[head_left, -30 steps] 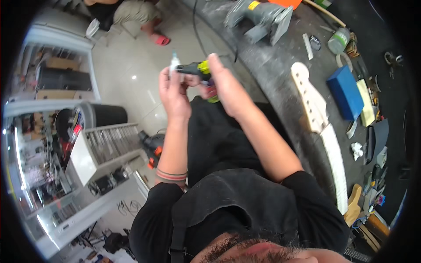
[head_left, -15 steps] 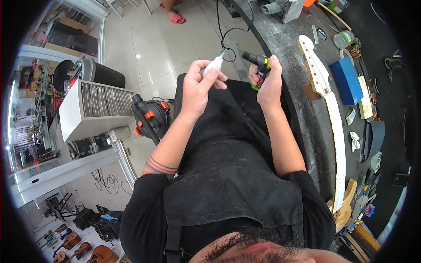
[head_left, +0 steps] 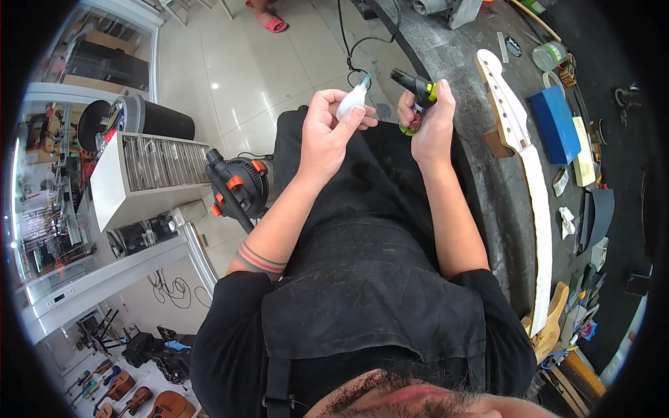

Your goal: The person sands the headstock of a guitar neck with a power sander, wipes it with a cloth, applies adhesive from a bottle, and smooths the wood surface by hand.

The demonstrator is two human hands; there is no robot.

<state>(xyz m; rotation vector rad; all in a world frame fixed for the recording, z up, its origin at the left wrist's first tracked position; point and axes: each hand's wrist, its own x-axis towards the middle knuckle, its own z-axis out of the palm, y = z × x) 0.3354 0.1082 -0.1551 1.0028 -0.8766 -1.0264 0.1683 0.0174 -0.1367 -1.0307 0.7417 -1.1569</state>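
Pale floor tiles (head_left: 230, 76) fill the upper left, and a dark, dusty workbench (head_left: 488, 174) curves down the right side. On the bench lies an unfinished pale guitar neck (head_left: 519, 139), its headstock toward the top and its lower end passing out of clear view near the bench edge. Beside it rest a blue block (head_left: 554, 125) and a small lidded jar (head_left: 548, 56); the smaller items further right are too dim and distorted to identify.

Left hand (head_left: 327, 136): raised over the lap, fingers curled and pinching a small white squeeze bottle (head_left: 350, 102) with a pale blue tip, thumb pressed on its side. Much of the bottle body is hidden behind the fingers.

Right hand (head_left: 431, 122): fingers wrapped closed around a black and yellow-green hand tool (head_left: 417, 89), held just beside the bench edge. The tool's lower part is covered by the palm, and its exact type cannot be determined. The bottle tip points toward the tool; contact cannot be confirmed.

A black apron (head_left: 376, 279) covers the torso. A black and orange vacuum (head_left: 240, 184) stands on the floor at left, next to a grey drawer cabinet (head_left: 139, 174). A foot in a pink sandal (head_left: 268, 21) is cut off at the top edge.
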